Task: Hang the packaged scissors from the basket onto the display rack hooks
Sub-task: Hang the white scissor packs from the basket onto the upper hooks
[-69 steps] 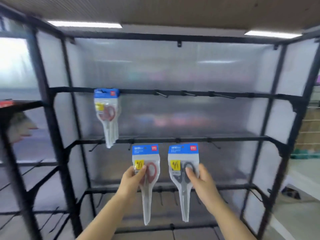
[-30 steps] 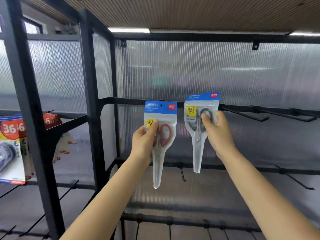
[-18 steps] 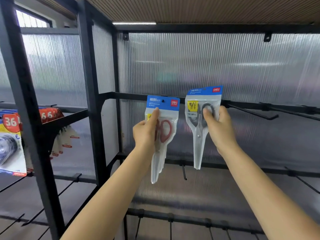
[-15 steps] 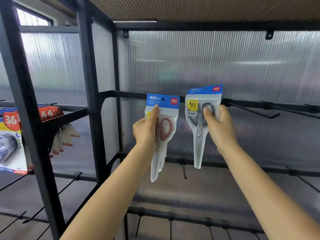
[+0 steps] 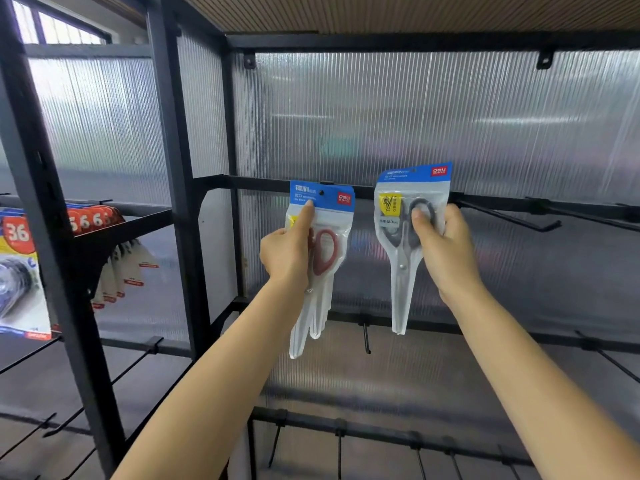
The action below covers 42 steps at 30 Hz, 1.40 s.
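I had both hands up at the top crossbar [image 5: 263,184] of the display rack. My left hand [image 5: 287,251] pinched the red-handled scissors pack [image 5: 323,244], thumb stretched up onto its blue header just below the bar; the hang hole sat right at the bar, though I could not tell whether a hook had passed through it. At least one more pack seemed to hang behind it. My right hand [image 5: 446,251] was curled round the grey-handled scissors pack [image 5: 403,237], whose header rose just above the bar, not yet on any hook. The risk, as I judged it, was letting go of the left pack before its hole was truly seated, so it dropped; the thumb also hid part of the header. The right pack could catch or tear if pushed onto the bar instead of a prong. The free hooks [image 5: 509,216] stuck out along the bar to the right of that pack, nothing blocking them. Beyond the bar's left end, past an upright post [image 5: 173,168], other packaged goods [image 5: 20,265] hung on a neighbouring rack.
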Available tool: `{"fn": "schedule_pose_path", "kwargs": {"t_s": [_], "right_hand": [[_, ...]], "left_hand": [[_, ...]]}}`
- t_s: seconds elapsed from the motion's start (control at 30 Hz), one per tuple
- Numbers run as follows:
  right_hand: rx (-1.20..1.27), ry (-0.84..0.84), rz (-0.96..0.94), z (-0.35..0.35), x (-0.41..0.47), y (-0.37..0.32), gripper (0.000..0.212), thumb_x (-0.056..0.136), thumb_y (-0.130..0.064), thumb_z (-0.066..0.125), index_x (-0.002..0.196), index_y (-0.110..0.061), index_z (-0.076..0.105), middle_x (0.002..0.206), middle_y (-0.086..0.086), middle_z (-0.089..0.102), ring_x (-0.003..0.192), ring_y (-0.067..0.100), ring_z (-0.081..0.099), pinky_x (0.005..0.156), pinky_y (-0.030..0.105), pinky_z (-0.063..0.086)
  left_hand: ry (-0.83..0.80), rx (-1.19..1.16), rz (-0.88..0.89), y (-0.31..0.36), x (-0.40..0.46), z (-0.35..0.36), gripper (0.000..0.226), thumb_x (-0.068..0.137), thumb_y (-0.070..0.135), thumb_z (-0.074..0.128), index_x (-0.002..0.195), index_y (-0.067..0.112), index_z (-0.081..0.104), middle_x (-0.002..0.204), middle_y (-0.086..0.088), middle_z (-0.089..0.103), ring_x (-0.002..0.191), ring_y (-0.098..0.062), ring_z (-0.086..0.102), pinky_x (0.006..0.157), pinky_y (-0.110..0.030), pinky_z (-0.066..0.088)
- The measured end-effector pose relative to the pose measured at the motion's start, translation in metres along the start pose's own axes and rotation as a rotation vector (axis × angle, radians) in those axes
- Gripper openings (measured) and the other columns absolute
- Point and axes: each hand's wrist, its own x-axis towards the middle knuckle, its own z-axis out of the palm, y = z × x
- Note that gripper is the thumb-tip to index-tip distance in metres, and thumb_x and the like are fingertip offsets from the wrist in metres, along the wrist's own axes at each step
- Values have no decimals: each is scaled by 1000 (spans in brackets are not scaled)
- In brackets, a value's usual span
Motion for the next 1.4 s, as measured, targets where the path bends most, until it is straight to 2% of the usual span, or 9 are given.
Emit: {"fn": "schedule_pose_path", "kwargs": {"t_s": [0.37,0.5,0.6,0.67,0.77,0.87,1.1,1.27,1.4], "right_hand": [[51,-13,-18,1,-2,1,11,96,-25,50,101,-15,51,97,-5,59,84,3,57,67,18,45],[72,-20,-34,3,-3,-1,10,96,-24,51,100,-15,51,95,-5,59,84,4,58,64,11,46],[34,-34,-81,10,-4,-5,12,96,-24,52,100,-14,51,98,4,61,90,15,60,75,28,49],[-18,-30,-136,18,-4,-12,13,96,-24,51,100,-12,49,90,-1,58,84,11,58,74,32,47],[-62,77,-262,27,-8,-22,14,96,-22,50,97,-8,46,78,-14,49,67,-4,51,61,19,40],[-71,171,-444,32,-16,-28,17,95,-22,51,94,-6,45,77,-19,47,67,-14,51,55,5,36],[-229,71,-469,48,-9,-27,24,96,-22,51,100,1,47,84,1,58,75,24,58,61,33,43],[-327,84,-525,57,-1,-29,25,96,-24,50,101,0,47,90,15,62,78,30,60,62,44,48],[-351,50,-490,61,10,-33,27,96,-25,49,104,0,46,84,15,60,75,32,58,60,44,45]], "left_hand": [[36,109,123,12,4,0,51,73,50,74,51,15,44,56,2,53,55,-12,53,58,-25,44],[49,140,132,7,4,0,49,71,54,74,53,15,51,65,-2,62,70,-20,66,75,-35,56],[48,142,122,6,5,2,47,70,55,74,54,16,53,68,-2,65,74,-20,67,80,-38,56],[49,136,118,7,4,4,47,70,55,75,54,16,53,70,-3,66,76,-22,68,81,-40,56],[56,146,120,7,5,3,49,69,56,75,51,17,50,68,-3,65,74,-22,67,81,-40,56],[52,122,107,5,6,0,49,68,55,76,49,17,51,66,-3,65,73,-22,68,81,-40,56],[32,105,111,2,6,-1,47,70,55,74,55,15,55,72,-6,69,75,-22,69,80,-39,57],[15,84,118,0,9,-4,51,69,56,75,48,18,48,61,-3,62,67,-22,66,77,-38,56],[-11,104,108,1,10,-3,60,71,54,74,39,21,35,41,7,43,46,-13,44,56,-28,41]]}}
